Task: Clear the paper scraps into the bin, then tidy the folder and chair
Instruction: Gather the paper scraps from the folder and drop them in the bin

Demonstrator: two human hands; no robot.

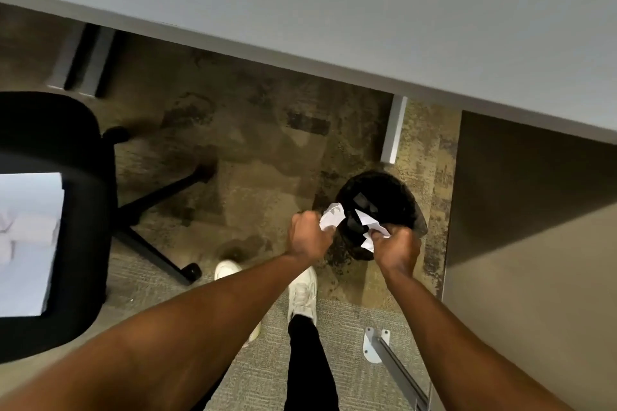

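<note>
White crumpled paper scraps (332,217), 1 wad clamped in each grip, left (309,235) and right (397,247), over the round black bin (384,197). Next: release both inside the rim.

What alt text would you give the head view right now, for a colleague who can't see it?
Seen from above, the left hand and right hand each clutch crumpled paper scraps over a black bin on the carpet beside a grey desk. A black office chair with a white folder on its seat stands at left.
</note>
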